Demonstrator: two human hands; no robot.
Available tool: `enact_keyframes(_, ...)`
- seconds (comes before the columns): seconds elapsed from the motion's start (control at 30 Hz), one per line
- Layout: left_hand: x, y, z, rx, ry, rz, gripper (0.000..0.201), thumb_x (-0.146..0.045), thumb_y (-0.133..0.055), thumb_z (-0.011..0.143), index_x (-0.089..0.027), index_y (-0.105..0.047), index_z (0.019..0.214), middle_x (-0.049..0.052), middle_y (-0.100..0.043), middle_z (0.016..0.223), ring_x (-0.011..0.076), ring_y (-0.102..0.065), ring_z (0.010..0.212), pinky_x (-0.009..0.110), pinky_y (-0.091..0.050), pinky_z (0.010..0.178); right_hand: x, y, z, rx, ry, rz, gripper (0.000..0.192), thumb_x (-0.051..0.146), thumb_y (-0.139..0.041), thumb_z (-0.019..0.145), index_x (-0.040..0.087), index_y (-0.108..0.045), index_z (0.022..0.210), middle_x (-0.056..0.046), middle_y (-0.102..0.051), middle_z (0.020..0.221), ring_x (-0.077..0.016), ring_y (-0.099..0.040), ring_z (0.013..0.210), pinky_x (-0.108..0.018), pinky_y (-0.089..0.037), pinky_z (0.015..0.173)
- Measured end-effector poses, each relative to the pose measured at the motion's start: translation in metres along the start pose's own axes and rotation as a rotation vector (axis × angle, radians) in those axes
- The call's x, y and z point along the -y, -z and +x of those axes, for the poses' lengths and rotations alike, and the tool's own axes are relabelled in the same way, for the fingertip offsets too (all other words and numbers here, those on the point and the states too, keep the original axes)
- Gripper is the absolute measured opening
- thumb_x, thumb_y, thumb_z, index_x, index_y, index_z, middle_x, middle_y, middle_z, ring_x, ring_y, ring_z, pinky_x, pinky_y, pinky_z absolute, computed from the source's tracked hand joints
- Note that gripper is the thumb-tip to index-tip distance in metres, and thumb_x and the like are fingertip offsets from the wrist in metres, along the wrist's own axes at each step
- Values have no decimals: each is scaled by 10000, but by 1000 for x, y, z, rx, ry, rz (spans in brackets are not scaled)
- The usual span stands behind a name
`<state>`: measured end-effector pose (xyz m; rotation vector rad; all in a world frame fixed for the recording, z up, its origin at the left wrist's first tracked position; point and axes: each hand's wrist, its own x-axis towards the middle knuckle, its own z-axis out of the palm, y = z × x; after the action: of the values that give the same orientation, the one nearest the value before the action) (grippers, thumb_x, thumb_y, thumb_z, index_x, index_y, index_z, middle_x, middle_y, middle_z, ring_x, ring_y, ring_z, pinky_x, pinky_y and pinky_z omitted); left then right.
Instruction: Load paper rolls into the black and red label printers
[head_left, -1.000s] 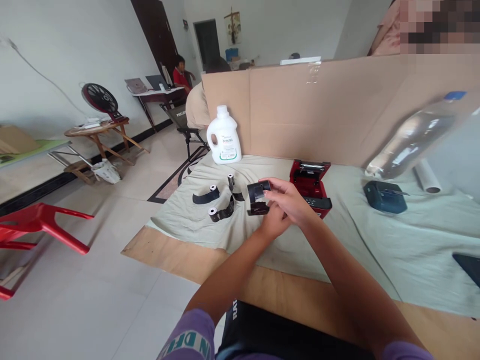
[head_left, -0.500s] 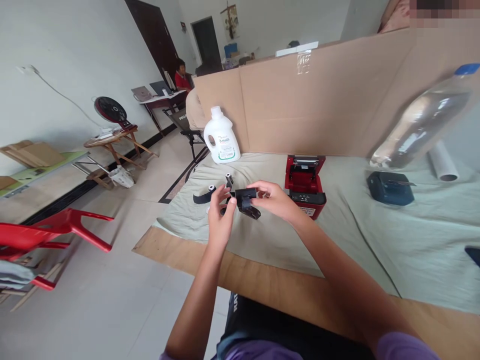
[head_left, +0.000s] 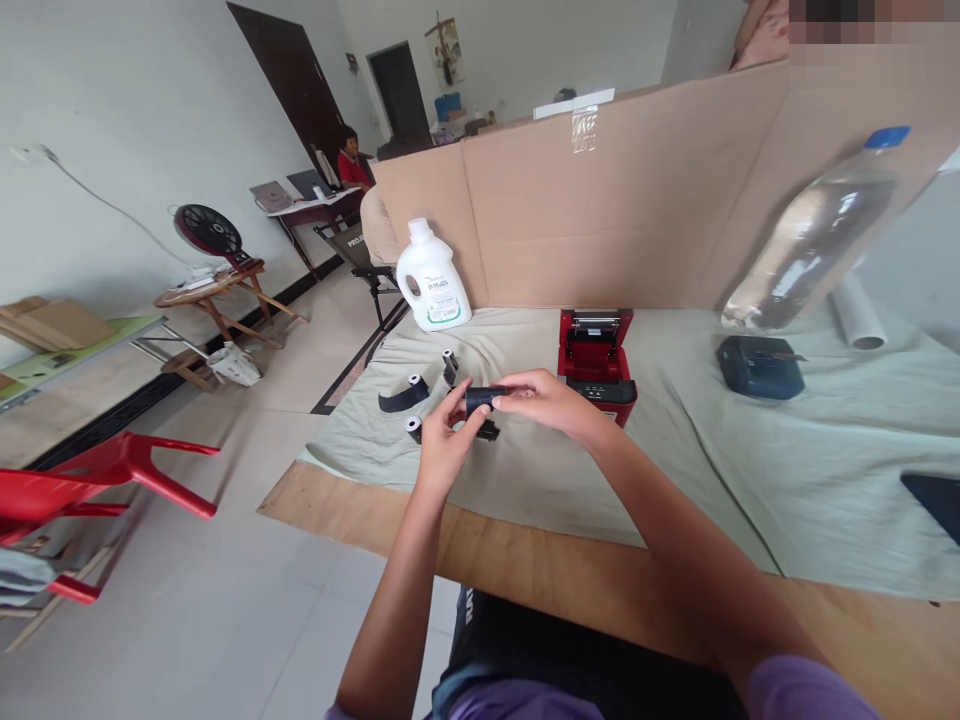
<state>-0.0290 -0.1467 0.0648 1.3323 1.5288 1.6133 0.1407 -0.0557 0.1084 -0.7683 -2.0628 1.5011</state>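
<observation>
Both hands hold a small black roll level above the cloth-covered table. My left hand pinches its left end between thumb and fingers. At the other end, my right hand has its thumb and fingers closed on the roll. A dark piece shows just below the roll; whether it is attached cannot be seen. Left of my hands lie a black roll with a loose tail, a second roll and a third roll, all with pale ends. A red printer stands open beyond my right hand.
A white jug stands at the back left before a cardboard screen. To the right are a dark blue device, a large clear bottle and a white tube. A dark flat object lies at the right edge.
The black roll has turned in my hands, and the flap that hung beneath it shows less. My view has shifted slightly, and a roll left of my left hand is now uncovered.
</observation>
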Motion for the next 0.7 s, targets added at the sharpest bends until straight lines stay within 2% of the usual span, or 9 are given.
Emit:
enact_keyframes(0.17, 3, -10, -6, 12, 9, -55, 660, -453, -741, 833, -158, -574, 1399, 91, -743, 1114, 210, -704, 1001, 355, -553, 950, 0, 0, -1, -55, 80, -18, 363, 326, -698, 818, 215, -755, 1159, -49, -748, 1065, -184, -647, 870, -288, -482, 754)
enact_keyframes(0.3, 7, -15, -17, 10, 41, -133, 792, -459, -756, 822, -180, -450, 1496, 74, -764, 1016, 215, -726, 967, 379, -558, 952, 0, 2, -1, -83, 105, 1, 297, 304, -680, 826, 211, -776, 1091, -43, -757, 1030, -194, -663, 867, -298, -497, 756)
enact_keyframes(0.43, 10, -19, -34, -49, 68, -98, 715, -469, -713, 856, -178, -484, 1468, 59, -765, 947, 224, -720, 995, 393, -542, 981, -1, 8, -2, -127, 121, 2, 284, 310, -678, 827, 204, -778, 1071, -47, -761, 1038, -205, -676, 903, -309, -502, 793)
enact_keyframes(0.53, 11, -21, -42, -37, 72, -83, 711, -478, -670, 888, -173, -454, 1493, 33, -749, 854, 203, -715, 916, 371, -547, 942, -2, 11, -2, -141, 125, 4, 298, 329, -673, 834, 189, -771, 1078, -51, -759, 1051, -205, -670, 915, -316, -499, 817)
enact_keyframes(0.63, 11, -23, -42, -12, 77, -72, 733, -481, -655, 897, -179, -415, 1521, 4, -718, 772, 178, -692, 817, 347, -553, 884, 0, 14, -3, -122, 136, -6, 304, 348, -649, 850, 175, -767, 1070, -47, -750, 1015, -191, -654, 868, -302, -492, 775)
enact_keyframes(0.7, 10, -23, -38, -1, 68, -71, 741, -490, -659, 889, -185, -418, 1520, 16, -721, 802, 185, -689, 846, 340, -548, 879, 3, 17, -6, -104, 138, -26, 303, 355, -625, 863, 166, -765, 1053, -41, -739, 970, -171, -633, 793, -291, -485, 724)
